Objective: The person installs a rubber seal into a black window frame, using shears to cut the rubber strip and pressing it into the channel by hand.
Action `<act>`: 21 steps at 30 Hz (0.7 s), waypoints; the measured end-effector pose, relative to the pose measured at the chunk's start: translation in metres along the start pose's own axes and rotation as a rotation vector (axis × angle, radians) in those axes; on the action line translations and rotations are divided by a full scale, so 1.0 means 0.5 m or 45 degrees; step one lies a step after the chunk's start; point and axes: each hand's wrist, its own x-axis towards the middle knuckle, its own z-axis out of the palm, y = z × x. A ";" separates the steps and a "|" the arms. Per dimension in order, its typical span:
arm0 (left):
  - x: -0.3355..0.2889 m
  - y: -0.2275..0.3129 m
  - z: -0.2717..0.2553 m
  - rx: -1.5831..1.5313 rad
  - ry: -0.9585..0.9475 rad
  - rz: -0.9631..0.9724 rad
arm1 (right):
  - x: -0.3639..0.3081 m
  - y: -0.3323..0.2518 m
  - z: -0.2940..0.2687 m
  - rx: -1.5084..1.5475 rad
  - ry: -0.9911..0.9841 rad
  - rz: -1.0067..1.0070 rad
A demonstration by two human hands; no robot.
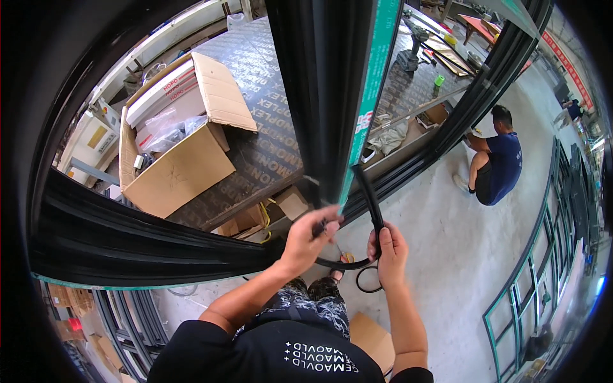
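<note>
My right hand (391, 254) is closed round a bendy black rubber strip (371, 199). The strip rises from that hand toward the upright bar and also bows round below it to the left. My left hand (308, 241) is close to the corner of a black window frame (153, 239), just under the upright bar (322, 96) with green film along its edge. Its fingers are curled and a little blurred round a short dark piece, whose kind I cannot make out. A further loop of black strip (369, 281) hangs below my right hand.
Behind the frame, an open cardboard box (182, 172) of packaged parts stands on a dark board table (255, 57). A cordless drill (412, 52) lies on the table's right part. To the right a person (501, 156) crouches on the floor; metal frames (533, 274) lie beyond.
</note>
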 end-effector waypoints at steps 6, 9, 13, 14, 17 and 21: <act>0.056 0.068 0.010 -0.224 -0.052 0.021 | -0.011 0.041 0.072 0.171 0.050 0.107; 0.070 0.068 0.013 -0.282 -0.072 0.053 | -0.023 0.068 0.089 0.281 0.073 0.108; 0.084 0.036 0.017 -0.319 -0.152 0.016 | -0.043 0.113 0.101 0.377 0.149 0.093; 0.085 0.025 0.021 -0.352 -0.200 -0.017 | -0.050 0.126 0.101 0.417 0.175 0.109; 0.085 -0.014 0.042 -0.198 -0.230 -0.089 | -0.078 0.167 0.093 0.572 0.197 0.172; 0.072 -0.092 0.086 -0.197 -0.293 -0.381 | -0.115 0.237 0.061 0.807 0.186 0.359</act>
